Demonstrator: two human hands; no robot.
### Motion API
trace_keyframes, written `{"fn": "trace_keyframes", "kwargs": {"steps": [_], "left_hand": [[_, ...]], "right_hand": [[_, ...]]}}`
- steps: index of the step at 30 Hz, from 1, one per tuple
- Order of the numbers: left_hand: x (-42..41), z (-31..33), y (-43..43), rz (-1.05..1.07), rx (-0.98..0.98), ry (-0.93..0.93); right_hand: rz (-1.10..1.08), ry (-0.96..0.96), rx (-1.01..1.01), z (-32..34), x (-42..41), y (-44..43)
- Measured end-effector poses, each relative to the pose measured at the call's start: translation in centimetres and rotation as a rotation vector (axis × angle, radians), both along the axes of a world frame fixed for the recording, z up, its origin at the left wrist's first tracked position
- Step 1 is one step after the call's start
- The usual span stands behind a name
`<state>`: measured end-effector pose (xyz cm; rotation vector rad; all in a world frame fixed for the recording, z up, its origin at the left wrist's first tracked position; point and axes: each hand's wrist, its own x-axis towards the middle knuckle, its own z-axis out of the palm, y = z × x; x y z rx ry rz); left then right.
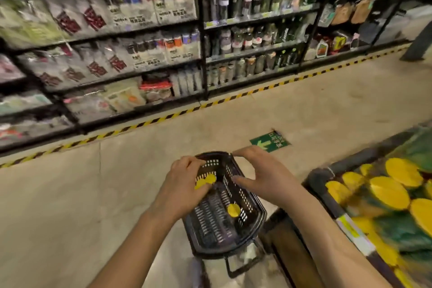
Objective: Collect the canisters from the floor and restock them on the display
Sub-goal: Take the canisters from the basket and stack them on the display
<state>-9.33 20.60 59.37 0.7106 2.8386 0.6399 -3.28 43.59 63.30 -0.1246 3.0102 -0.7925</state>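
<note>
Reaching down over the basket (pixel 247 203), I have both hands above it. It stands on the floor (pixel 70 194) just left of the display (pixel 327 170), its long axis running from near to far.

My left hand (pixel 184 184) is over the far left corner, fingers curled down over two canisters (pixel 207 181). Blur hides whether I grip one. A third canister (pixel 233 210) stands alone against the near right wall. All three show round yellow lids straight up at me, so they stand upright, long axis vertical. Their bodies are hidden.

My right hand (pixel 264 177) hovers over the far right rim, fingers spread and bent, holding nothing, thumb pointing left.

On the display, more yellow lids (pixel 389 192) crowd together, facing up.

Far off, striped tape (pixel 163 119) runs along the foot of the shelves (pixel 140 30), and a green arrow sign (pixel 270 141) lies just beyond the basket.
</note>
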Motion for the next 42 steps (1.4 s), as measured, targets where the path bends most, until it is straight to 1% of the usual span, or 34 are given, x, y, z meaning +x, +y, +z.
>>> {"fn": "trace_keyframes", "kwargs": {"steps": [8,13,17,20,25,30,36,42], "left_hand": [[-8.7,-6.4,-3.3,0.017,-0.071,-0.125],[-12.3,-12.0,-3.1,0.055,-0.058,-0.193],[-14.5,-19.0,-2.3,0.068,-0.067,-0.259],[-16.1,-25.2,-1.5,0.088,-0.087,-0.287],[-17.7,-35.8,-0.5,0.115,-0.153,-0.329],[-19.1,-45.6,0.0,0.167,-0.244,-0.353],[-20.4,-54.6,1.2,0.192,-0.390,-0.324],[-22.3,-60.4,2.6,0.246,-0.571,-0.303]], "right_hand": [[0.002,-0.074,0.052,-6.2,-10.8,-3.0],[0.040,-0.121,0.040,-12.7,-15.6,-2.9],[0.075,-0.151,0.025,-20.7,-18.6,-2.3],[0.112,-0.171,0.031,-28.0,-20.4,-1.9],[0.150,-0.183,0.025,-39.7,-22.5,-1.7],[0.186,-0.220,0.044,-49.1,-24.1,-1.5],[0.242,-0.263,0.120,-56.6,-26.6,-1.2],[0.280,-0.261,0.174,-61.9,-27.9,-1.8]]}}
